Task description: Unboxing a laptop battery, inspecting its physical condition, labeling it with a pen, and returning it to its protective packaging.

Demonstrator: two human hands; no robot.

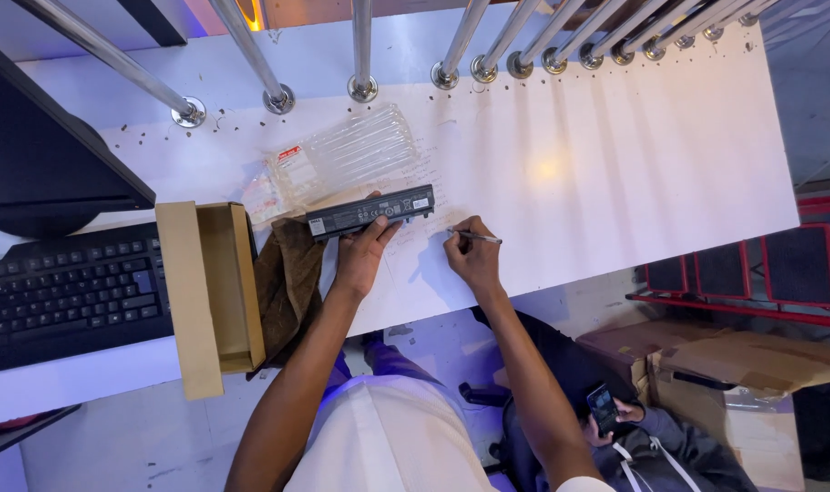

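Overhead, left hand [360,255] grips long black laptop battery [371,211], label tilted up for reading, over white counter [615,164]. Right hand [474,260] pinches pen [477,237], tip on counter as if copying. Open cardboard box [216,292], brown cloth [287,282], clear air-cushion wrap [347,150] lie at left.

Right of the pen hand [474,260] the white tabletop [652,155] lies open; leftward, an open cardboard box [216,292], keyboard [69,292] and plastic packaging [342,155] crowd it, metal railing posts [362,87] behind.
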